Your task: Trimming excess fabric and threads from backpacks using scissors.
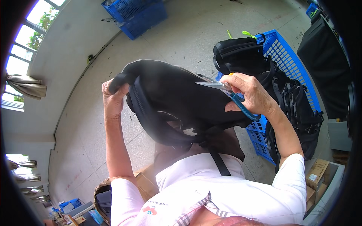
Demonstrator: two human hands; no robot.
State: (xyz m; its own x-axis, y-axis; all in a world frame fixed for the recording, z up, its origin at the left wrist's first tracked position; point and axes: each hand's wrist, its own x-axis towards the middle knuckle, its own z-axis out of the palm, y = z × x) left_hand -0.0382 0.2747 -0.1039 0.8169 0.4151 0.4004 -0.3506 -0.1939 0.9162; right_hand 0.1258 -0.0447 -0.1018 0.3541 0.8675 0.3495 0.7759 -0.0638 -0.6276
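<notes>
A black backpack (pixel 181 96) lies across my lap, its padded shoulder straps curving toward me and a webbing strap hanging down over my shirt. My left hand (pixel 113 98) is closed round the padded edge at the bag's left end. In my right hand (pixel 252 92) is a pair of scissors (pixel 244 108) with a blue handle. Their blades point left over the bag's right part and look parted. Whether they touch the fabric I cannot make out.
A blue plastic crate (pixel 290 56) at my right is heaped with more black backpacks (pixel 241 54). Further off on the floor stand stacked blue crates (pixel 145 19). Cardboard boxes (pixel 316 173) sit at the lower right, and an open carton (pixel 102 199) is by my left elbow.
</notes>
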